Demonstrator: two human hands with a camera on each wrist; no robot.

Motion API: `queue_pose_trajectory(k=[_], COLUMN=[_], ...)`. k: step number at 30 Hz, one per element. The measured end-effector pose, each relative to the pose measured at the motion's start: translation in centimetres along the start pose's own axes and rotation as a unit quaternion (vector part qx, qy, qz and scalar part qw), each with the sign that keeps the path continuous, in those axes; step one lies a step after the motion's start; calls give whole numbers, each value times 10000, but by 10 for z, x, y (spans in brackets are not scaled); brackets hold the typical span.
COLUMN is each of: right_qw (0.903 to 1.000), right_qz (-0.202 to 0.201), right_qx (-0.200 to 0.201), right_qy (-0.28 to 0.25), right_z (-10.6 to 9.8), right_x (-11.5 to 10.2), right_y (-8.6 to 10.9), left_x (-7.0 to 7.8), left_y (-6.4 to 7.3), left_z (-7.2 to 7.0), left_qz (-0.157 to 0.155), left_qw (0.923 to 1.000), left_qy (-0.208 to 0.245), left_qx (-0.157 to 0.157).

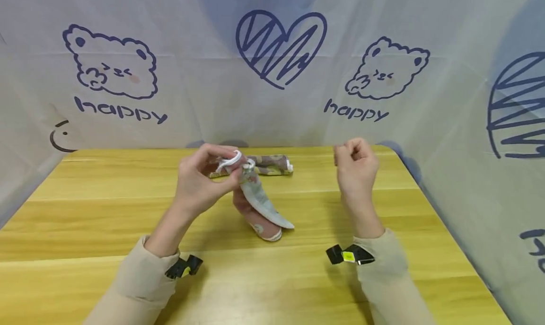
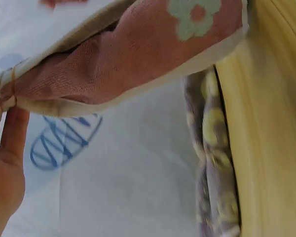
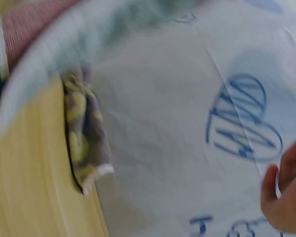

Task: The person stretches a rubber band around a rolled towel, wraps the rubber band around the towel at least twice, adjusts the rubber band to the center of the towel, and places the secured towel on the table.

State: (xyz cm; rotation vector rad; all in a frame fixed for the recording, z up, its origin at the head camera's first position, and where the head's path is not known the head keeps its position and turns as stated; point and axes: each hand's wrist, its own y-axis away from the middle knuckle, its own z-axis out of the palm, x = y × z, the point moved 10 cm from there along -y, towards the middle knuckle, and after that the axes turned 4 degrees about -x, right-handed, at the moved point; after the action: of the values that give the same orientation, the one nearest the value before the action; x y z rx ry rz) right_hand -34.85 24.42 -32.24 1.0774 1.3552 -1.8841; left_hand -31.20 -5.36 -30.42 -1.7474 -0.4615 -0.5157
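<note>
My left hand (image 1: 197,178) pinches the gathered upper part of a small pink cloth (image 1: 261,224) with pale edging, like a towel. Its two ends hang down over the table, one showing a pale flower print in the left wrist view. Close to the fingertips, thin tan elastic bands (image 2: 13,86) circle the gathered cloth. Off to the right and apart from the cloth, my right hand (image 1: 357,173) is raised with its fingers curled. Nothing shows between those fingers in the right wrist view.
Behind the held cloth, a brown and yellow patterned cloth (image 1: 274,165), bunched up long and narrow, lies near the far edge of the wooden table (image 1: 106,211). A pale curtain (image 1: 204,79) with drawn bears and hearts stands just behind the table and along its right side.
</note>
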Motion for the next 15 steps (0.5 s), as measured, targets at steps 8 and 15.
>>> queue_pose_trajectory(k=[8,15], right_qw=[9307,9157], right_qz=[-386,-23], right_qx=[-3637,-4012], right_qy=[42,-245], right_z=[95,107], right_x=[-7,1], right_y=[44,64], left_x=[6,2], left_y=[-9,-10], left_z=[22,31], left_qz=[-344,-489], left_qw=[9834,9804], left_qy=[1518,1499], left_qx=[-938,-1183])
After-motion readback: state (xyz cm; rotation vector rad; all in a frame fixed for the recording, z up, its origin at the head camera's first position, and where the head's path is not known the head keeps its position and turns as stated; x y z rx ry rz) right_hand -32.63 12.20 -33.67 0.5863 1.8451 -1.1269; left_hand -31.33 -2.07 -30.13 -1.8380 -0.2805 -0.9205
